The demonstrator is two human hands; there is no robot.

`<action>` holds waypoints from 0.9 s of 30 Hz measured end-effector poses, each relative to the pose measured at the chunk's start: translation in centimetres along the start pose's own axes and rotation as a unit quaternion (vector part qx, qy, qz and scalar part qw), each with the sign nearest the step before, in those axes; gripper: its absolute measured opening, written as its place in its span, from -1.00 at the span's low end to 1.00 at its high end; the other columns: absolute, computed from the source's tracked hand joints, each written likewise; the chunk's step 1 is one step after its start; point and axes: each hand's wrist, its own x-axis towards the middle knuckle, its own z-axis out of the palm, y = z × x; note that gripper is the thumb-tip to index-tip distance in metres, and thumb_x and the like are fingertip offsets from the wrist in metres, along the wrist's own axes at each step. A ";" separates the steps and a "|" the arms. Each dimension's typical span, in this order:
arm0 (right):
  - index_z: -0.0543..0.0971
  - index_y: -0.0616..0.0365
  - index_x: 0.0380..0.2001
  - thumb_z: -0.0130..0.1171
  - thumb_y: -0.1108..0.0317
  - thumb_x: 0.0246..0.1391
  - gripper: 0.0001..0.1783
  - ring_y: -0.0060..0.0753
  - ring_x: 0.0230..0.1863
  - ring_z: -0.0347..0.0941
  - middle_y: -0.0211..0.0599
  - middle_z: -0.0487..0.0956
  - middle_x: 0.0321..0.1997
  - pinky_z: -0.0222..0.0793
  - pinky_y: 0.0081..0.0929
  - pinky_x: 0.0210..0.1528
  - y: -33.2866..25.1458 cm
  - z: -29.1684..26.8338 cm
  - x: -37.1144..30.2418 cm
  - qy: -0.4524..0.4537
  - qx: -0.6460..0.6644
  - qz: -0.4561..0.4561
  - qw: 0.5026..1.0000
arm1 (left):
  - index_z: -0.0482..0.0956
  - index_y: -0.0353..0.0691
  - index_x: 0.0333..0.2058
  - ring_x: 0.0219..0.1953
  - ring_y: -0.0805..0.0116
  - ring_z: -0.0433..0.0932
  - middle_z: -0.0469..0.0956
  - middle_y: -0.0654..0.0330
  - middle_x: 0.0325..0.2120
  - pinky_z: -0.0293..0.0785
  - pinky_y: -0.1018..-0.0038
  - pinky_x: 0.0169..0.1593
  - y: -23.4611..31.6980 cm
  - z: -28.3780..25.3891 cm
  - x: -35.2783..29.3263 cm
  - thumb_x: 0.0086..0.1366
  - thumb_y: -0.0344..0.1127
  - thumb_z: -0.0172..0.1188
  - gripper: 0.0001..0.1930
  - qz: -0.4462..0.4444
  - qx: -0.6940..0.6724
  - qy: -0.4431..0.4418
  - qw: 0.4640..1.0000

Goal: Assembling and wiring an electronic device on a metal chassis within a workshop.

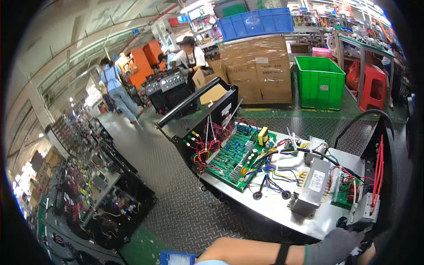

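My left forearm crosses the lower edge toward the right, with a black band round it. At its end my left hand (336, 245), in a grey glove, bends closed at the near right corner of an open metal chassis (260, 198). What its fingers hold is hidden. A patch of bare skin (369, 257) beside it seems to belong to my right arm; that hand's fingers do not show. Close by are a grey metal box (365, 212), red wires (379, 172) and a small green board (345, 193). Farther left stand a transformer (312, 187) and a large green circuit board (236, 154).
Another chassis full of wiring (101, 190) stands at left. Beyond the work are a green crate (320, 84), a wrapped carton (258, 70) with a blue bin (256, 24) on top, and a red stool (374, 88). People are at the back. Patterned metal plate (176, 212) covers the floor.
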 end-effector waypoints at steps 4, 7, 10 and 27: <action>0.25 0.16 0.12 -0.16 -0.13 0.11 -0.32 -0.29 0.10 0.25 -0.21 0.33 0.10 0.11 -0.32 0.16 -2.6 1.0 -1.1 -0.010 -0.100 0.000 0.995 | 0.55 -0.19 -0.47 -0.61 0.18 0.56 0.55 0.10 -0.62 0.37 0.27 -0.63 0.1 1.1 2.6 -0.01 -0.28 0.16 -0.86 0.068 -0.067 0.094 0.991; 0.29 0.16 0.08 -0.14 -0.10 0.08 -0.36 -0.27 0.05 0.27 -0.19 0.36 0.05 0.13 -0.31 0.12 -4.3 1.8 -1.0 -0.031 -0.148 0.003 0.989 | 0.54 -0.18 -0.59 -0.62 0.14 0.55 0.53 0.10 -0.67 0.39 0.24 -0.61 0.0 0.9 3.2 -0.04 -0.25 0.18 -0.86 0.073 -0.058 0.122 0.988; 0.32 0.16 0.03 -0.11 -0.06 0.06 -0.40 -0.25 0.01 0.30 -0.17 0.39 0.00 0.16 -0.30 0.08 -6.0 2.8 -0.1 -0.061 -0.176 -0.014 0.983 | 0.54 -0.18 -0.60 -0.64 0.13 0.54 0.51 0.09 -0.70 0.39 0.23 -0.61 -0.2 -0.2 2.7 -0.06 -0.24 0.19 -0.85 0.087 -0.066 0.152 0.982; 0.50 0.17 -0.38 0.04 0.18 -0.15 -0.69 -0.11 -0.38 0.40 -0.13 0.49 -0.46 0.26 -0.25 -0.26 -21.8 7.6 9.2 -0.304 -0.156 -0.593 0.729 | 0.36 -0.15 -0.05 -0.35 -0.14 0.57 0.57 -0.07 -0.38 0.51 0.17 -0.33 -7.1 -6.6 -17.1 0.19 -0.18 0.17 -0.62 -0.508 0.228 0.428 0.712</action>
